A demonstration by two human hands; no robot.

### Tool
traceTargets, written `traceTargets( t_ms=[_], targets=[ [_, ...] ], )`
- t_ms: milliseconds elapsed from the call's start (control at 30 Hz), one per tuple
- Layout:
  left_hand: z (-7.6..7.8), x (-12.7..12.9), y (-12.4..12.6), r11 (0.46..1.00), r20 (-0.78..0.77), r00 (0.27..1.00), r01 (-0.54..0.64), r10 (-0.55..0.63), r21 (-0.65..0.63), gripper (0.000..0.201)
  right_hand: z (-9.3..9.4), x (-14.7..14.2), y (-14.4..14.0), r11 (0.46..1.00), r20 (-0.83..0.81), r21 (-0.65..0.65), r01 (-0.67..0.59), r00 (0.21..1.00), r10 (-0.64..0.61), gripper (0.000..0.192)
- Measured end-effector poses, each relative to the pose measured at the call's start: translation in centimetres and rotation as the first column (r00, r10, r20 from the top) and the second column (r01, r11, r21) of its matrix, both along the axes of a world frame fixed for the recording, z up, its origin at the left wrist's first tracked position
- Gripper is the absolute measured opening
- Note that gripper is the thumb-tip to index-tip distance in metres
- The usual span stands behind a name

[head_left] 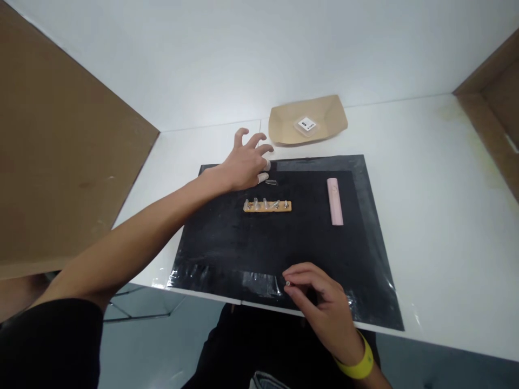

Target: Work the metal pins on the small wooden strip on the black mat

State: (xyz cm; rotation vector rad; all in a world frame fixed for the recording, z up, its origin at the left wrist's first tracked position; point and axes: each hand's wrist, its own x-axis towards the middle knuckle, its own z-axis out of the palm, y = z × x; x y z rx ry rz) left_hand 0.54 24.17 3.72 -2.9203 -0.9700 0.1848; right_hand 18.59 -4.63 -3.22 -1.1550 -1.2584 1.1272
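Observation:
My left hand (247, 163) reaches over the back of the black mat (227, 237), fingers spread, with white coverings on the thumb and one fingertip. Just beside its thumb lies a clear false nail tip (271, 182), apart from the fingers as far as I can see. In front of that hand sits a tan nail stand strip (267, 209) bearing several small metal posts, most with clear nail tips (265, 203) on them. Near the mat's front edge, my right hand (320, 297) pinches a small round metal piece (287, 283) between thumb and fingers; most of the piece is hidden.
A pink bar-shaped device (334, 201) lies on the mat's right side. Behind the mat, a brown paper tray (279, 129) holds a small clear case with a white label (307, 125). Brown panels (65, 135) stand at left and right, and a white wall rises at the back.

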Motion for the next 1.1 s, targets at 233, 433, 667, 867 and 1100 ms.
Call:
traceTargets(
  t_ms=[233,433,667,867,1100],
  targets=[
    [-0.4,-0.4,-0.1,0.997,-0.052,0.999,-0.019,0.015,-0.078,0.034,0.1,0.0,0.1,1.0,0.001,-0.002,0.002,1.0,-0.002,0.008],
    [-1.3,0.2,-0.3,0.993,-0.006,0.999,-0.044,0.043,-0.106,0.026,0.2,0.0,0.1,1.0,0.01,-0.004,0.005,1.0,-0.005,0.008],
    [-1.1,0.0,-2.2,0.997,0.024,0.998,0.056,-0.057,0.046,0.026,0.1,0.0,0.2,1.0,0.029,0.009,0.0,1.0,0.0,0.008],
    [-1.3,-0.3,-2.8,0.998,0.059,0.996,0.062,-0.062,-0.009,0.024,0.1,0.0,0.1,1.0,0.037,0.023,0.002,0.999,-0.003,0.008],
    [-1.3,-0.8,-1.9,0.995,0.031,1.0,-0.001,0.004,-0.096,0.022,0.0,0.0,0.1,0.999,0.049,0.038,0.016,0.999,-0.017,0.008]
  ],
)
